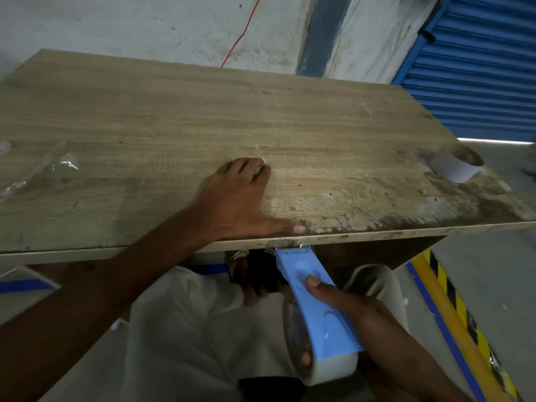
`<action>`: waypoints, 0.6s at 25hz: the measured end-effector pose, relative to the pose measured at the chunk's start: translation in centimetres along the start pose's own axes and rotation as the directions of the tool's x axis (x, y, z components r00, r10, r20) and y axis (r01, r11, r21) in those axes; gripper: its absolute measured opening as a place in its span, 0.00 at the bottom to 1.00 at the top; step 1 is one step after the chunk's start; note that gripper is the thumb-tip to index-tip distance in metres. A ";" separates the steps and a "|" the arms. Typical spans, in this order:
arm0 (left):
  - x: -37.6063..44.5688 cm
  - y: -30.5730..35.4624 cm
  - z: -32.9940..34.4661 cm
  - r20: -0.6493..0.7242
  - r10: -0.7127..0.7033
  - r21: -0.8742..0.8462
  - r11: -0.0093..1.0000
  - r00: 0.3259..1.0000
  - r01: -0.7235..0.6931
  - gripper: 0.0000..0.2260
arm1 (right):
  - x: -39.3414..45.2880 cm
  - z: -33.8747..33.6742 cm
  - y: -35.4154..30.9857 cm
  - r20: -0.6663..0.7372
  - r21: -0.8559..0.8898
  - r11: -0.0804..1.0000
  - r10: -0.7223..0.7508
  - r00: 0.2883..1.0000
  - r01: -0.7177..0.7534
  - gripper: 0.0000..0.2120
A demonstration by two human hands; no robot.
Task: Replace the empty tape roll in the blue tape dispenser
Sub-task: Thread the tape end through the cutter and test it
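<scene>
My right hand (356, 311) grips the blue tape dispenser (316, 303) below the table's front edge, its nose touching that edge. A roll of clear tape (324, 369) sits in the dispenser's lower end. A strip of clear tape runs from the nose up over the edge. My left hand (240, 198) lies flat on the wooden table (145, 117), thumb pressed on the tape at the edge, fingers curled. An empty cardboard tape core (458, 165) with a white outside rests on the table's right end.
Crumpled clear plastic (40, 169) lies at the table's left end. A white object (383, 288) stands under the table on the right. A yellow and black floor rail (458, 320) runs at the right. A blue shutter (478, 62) is behind, and a red cable (243, 33) hangs on the wall.
</scene>
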State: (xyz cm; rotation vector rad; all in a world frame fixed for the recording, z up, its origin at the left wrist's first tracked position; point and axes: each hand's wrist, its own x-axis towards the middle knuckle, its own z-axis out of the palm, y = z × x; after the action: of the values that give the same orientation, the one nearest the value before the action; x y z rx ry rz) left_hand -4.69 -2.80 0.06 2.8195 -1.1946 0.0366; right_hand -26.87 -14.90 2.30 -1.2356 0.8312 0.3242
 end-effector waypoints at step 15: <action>0.5 0.0 1.0 0.096 0.005 -0.066 0.998 0.995 0.001 0.64 | 1.7 -1.5 4.1 0.029 0.062 0.998 -0.031 0.999 0.029 0.31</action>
State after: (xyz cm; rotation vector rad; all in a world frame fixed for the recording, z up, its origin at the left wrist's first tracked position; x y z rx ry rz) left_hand -4.33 -3.20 -0.90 2.7917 -1.1939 -0.1367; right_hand -28.94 -15.31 -1.92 -1.1821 0.7904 0.2902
